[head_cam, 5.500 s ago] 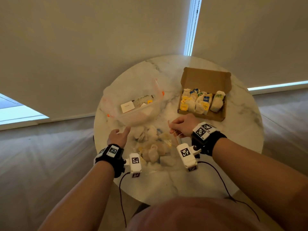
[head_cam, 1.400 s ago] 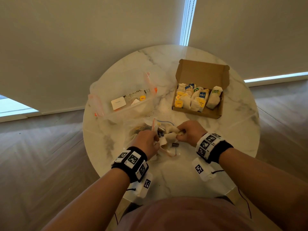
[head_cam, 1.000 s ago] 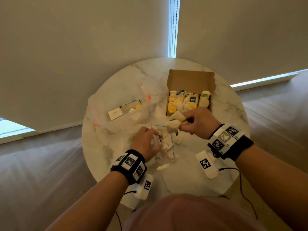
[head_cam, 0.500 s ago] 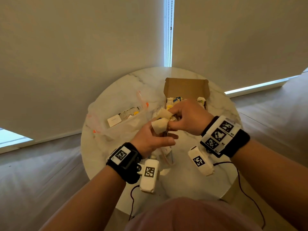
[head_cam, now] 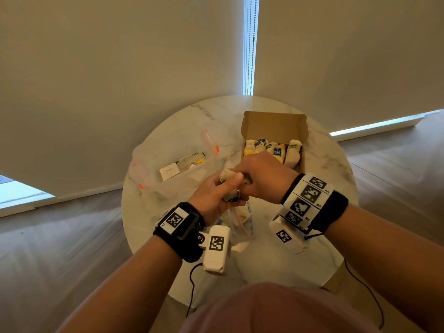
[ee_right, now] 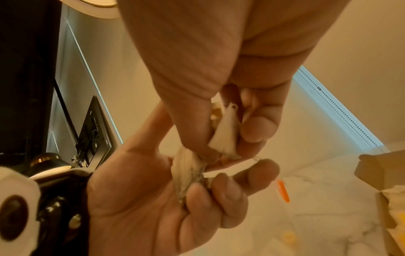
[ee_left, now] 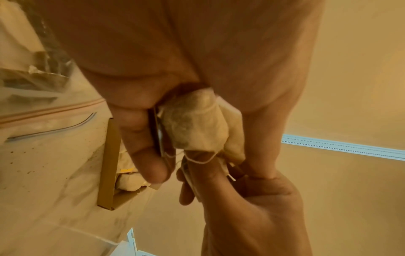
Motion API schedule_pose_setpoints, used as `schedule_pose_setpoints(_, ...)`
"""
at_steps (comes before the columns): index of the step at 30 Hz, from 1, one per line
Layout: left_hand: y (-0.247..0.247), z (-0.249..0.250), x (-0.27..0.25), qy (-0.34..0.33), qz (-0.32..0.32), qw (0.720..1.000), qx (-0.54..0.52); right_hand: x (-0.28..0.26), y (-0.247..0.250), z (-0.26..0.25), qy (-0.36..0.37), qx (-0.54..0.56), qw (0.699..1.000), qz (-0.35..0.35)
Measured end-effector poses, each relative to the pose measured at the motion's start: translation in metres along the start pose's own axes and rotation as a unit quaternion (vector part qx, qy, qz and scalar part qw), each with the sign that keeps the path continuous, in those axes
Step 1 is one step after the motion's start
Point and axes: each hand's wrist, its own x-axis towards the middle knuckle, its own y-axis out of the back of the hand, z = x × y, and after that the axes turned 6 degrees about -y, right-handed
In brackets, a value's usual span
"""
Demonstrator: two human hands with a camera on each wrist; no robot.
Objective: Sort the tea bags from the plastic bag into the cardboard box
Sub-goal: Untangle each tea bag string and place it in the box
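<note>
From the head view, one cardboard box (head_cam: 274,127) stood open on the round marble table (head_cam: 324,179), with five or so tea bags (head_cam: 276,150) packed upright in a row, the near ones hidden behind the right hand (head_cam: 262,179). One clear plastic bag (head_cam: 173,164) lay to the left of the box, a white card and some small items inside it. Both hands met above the table, in front of the box; the left hand (head_cam: 213,198) was curled round a pale tea bag (head_cam: 228,175).

In the left wrist view, the left hand (ee_left: 175,60) clasped one tea bag (ee_left: 195,124) between thumb and fingers, its tag pressed under a finger. The right hand (ee_left: 245,207) pinched at the string below it.

In the right wrist view, two tea bags showed: the right hand (ee_right: 219,78) pinched a white one (ee_right: 225,135) between thumb and fingertips, and the left hand (ee_right: 153,199) gripped another (ee_right: 188,173) in its curled fingers, the two bags touching.
</note>
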Motion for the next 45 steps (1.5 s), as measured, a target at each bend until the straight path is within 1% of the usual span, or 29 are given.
schedule_pose_setpoints(2, 0.001, 0.001, 0.001, 0.001, 0.004, 1.0, 0.004, -0.001, -0.002, 0.002, -0.011, 0.023, 1.0, 0.004)
schedule_pose_setpoints(4, 0.003, 0.002, 0.0, 0.0, 0.004, 1.0, 0.002, -0.003, 0.0, 0.007, -0.041, 0.061, 0.997, 0.018)
schedule_pose_setpoints(7, 0.01, -0.001, 0.001, 0.007, 0.016, 0.999, -0.035, -0.003, 0.005, 0.013, -0.066, 0.122, 0.989, 0.051)
schedule_pose_setpoints(9, 0.017, -0.005, 0.0, 0.011, 0.022, 0.998, -0.05, -0.002, 0.01, 0.015, -0.07, 0.134, 0.987, 0.063)
schedule_pose_setpoints(12, 0.021, -0.009, -0.001, 0.017, 0.03, 0.999, -0.031, -0.002, 0.018, 0.012, -0.066, 0.147, 0.984, 0.072)
schedule_pose_setpoints(14, 0.021, -0.01, 0.0, 0.014, 0.04, 0.999, 0.012, -0.003, 0.025, 0.009, -0.061, 0.166, 0.981, 0.08)
schedule_pose_setpoints(17, 0.025, -0.015, 0.004, 0.001, 0.057, 0.99, 0.132, -0.005, 0.033, 0.001, -0.04, 0.168, 0.981, 0.094)
schedule_pose_setpoints(18, 0.027, -0.018, 0.006, -0.007, 0.047, 0.98, 0.194, -0.005, 0.035, -0.001, -0.033, 0.17, 0.98, 0.097)
schedule_pose_setpoints(20, 0.028, -0.023, 0.007, -0.015, 0.001, 0.947, 0.32, -0.003, 0.04, -0.005, -0.023, 0.177, 0.979, 0.102)
schedule_pose_setpoints(21, 0.028, -0.024, 0.006, -0.016, -0.02, 0.94, 0.339, -0.001, 0.042, -0.006, -0.019, 0.179, 0.978, 0.105)
schedule_pose_setpoints(22, 0.026, -0.024, 0.005, -0.015, -0.037, 0.949, 0.313, 0.0, 0.044, -0.007, -0.016, 0.177, 0.978, 0.109)
schedule_pose_setpoints(23, 0.023, -0.022, 0.002, -0.015, -0.051, 0.966, 0.254, 0.001, 0.045, -0.007, -0.013, 0.17, 0.979, 0.112)
schedule_pose_setpoints(24, 0.02, -0.019, -0.001, -0.021, -0.059, 0.983, 0.174, 0.002, 0.044, -0.006, -0.012, 0.159, 0.981, 0.113)
schedule_pose_setpoints(25, 0.017, -0.016, -0.004, -0.027, -0.066, 0.994, 0.089, 0.004, 0.043, -0.005, -0.013, 0.144, 0.983, 0.11)
schedule_pose_setpoints(26, 0.014, -0.013, -0.005, -0.028, -0.072, 0.997, 0.017, 0.005, 0.04, -0.004, -0.017, 0.12, 0.987, 0.101)
schedule_pose_setpoints(28, 0.009, -0.002, -0.005, -0.025, -0.09, 0.993, -0.073, 0.007, 0.029, 0.001, -0.027, 0.05, 0.996, 0.066)
schedule_pose_setpoints(29, 0.005, 0.004, -0.005, -0.028, -0.092, 0.991, -0.094, 0.007, 0.022, 0.002, -0.029, 0.016, 0.998, 0.047)
schedule_pose_setpoints(31, 0.002, 0.012, -0.003, -0.024, -0.075, 0.991, -0.108, 0.008, 0.008, 0.002, -0.021, -0.022, 0.999, 0.019)
schedule_pose_setpoints(35, -0.004, 0.018, -0.002, 0.012, -0.026, 0.995, -0.093, 0.012, -0.01, 0.003, -0.029, -0.05, 0.998, -0.031)
schedule_pose_setpoints(37, -0.004, 0.02, -0.002, 0.024, 0.0, 0.995, -0.096, 0.011, -0.012, 0.006, -0.029, -0.02, 0.999, -0.016)
schedule_pose_setpoints(40, -0.003, 0.02, -0.002, 0.037, 0.049, 0.989, -0.132, 0.002, -0.008, 0.012, -0.074, 0.105, 0.991, 0.042)
schedule_pose_setpoints(43, 0.0, 0.017, -0.001, 0.031, 0.079, 0.987, -0.133, -0.005, -0.007, 0.018, -0.121, 0.197, 0.971, 0.057)
schedule_pose_setpoints(45, 0.001, 0.016, -0.001, 0.022, 0.087, 0.987, -0.131, -0.007, -0.013, 0.023, -0.157, 0.277, 0.945, 0.072)
